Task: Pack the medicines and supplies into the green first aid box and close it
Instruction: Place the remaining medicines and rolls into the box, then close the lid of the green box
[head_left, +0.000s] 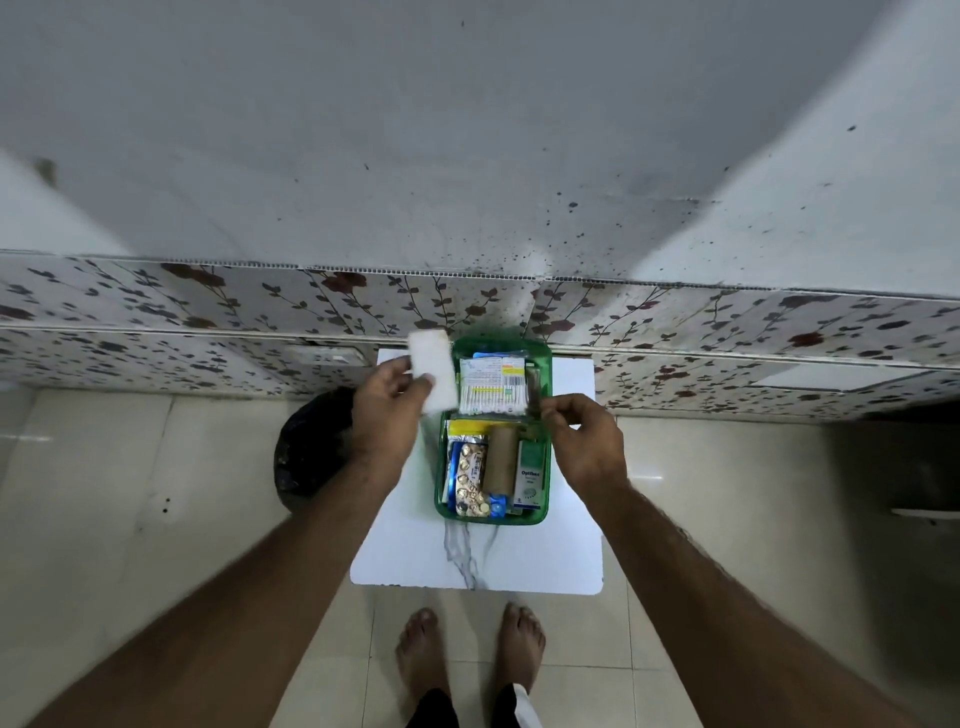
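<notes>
Green first aid box (491, 512) open on small white table (467, 561), lid half tipped back toward the wall. Base holds blister strips (470, 486), brown roll (501, 460), boxed Optibex bottle (531, 480). Lid half holds a clear pack of cotton swabs (491, 392).

Left hand (387, 415) just left of the lid, thumb and fingers pinching a white flat pad (431, 371) at its lower end; upper end free, blurred. Looks like gauze or cotton: light, soft, floppy, not fragile. Likely bends if held by one corner; better gripped mid-edge, or laid flat and pressed in.

Right hand (584, 441) at the box's right rim, fingertips drawn together near the swab pack's corner; contact with it cannot be told.

Box plastic looks stiff and light, may slide on the smooth top. For closing: one hand bracing base, other on lid's far edge.
</notes>
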